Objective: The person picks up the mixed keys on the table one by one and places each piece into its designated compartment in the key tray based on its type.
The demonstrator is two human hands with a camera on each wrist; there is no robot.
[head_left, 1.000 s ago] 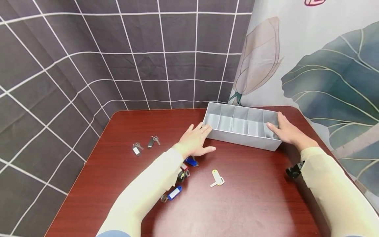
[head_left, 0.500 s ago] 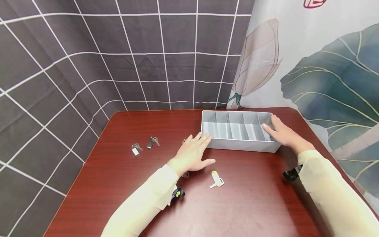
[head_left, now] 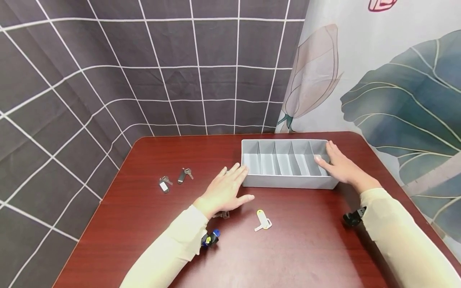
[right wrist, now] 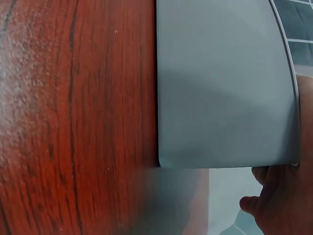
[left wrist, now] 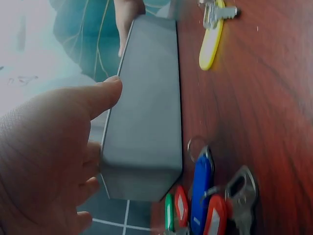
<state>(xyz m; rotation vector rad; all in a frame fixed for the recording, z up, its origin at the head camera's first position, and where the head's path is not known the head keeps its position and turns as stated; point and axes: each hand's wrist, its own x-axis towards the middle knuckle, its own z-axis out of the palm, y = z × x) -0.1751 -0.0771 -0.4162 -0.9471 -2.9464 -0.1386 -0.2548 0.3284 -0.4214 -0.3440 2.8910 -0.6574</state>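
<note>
A grey divided tray (head_left: 289,182) stands on the table with its long front wall facing me. My left hand (head_left: 222,191) lies at its front left corner, fingers stretched out, their tips at the wall. In the left wrist view, the left thumb (left wrist: 105,95) lies near the tray's rim. My right hand (head_left: 342,167) grips the right end, thumb inside the rim and fingers along the outside. The right wrist view shows the tray's wall (right wrist: 225,88) with part of that hand behind it. A key with a yellow-edged tag (head_left: 263,219) lies in front of the tray.
Two keys with tags, one dark tag (head_left: 181,177) and one white-labelled tag (head_left: 164,186), lie at the left. Beside the tray, the left wrist view shows a blue tag (left wrist: 201,196), a red tag (left wrist: 215,219) and a green tag (left wrist: 169,211). Curtains hang behind.
The tray has turned from slanting to nearly square with the table's back edge, and shifted slightly left and nearer. Both hands moved with it, the left one farther left.
</note>
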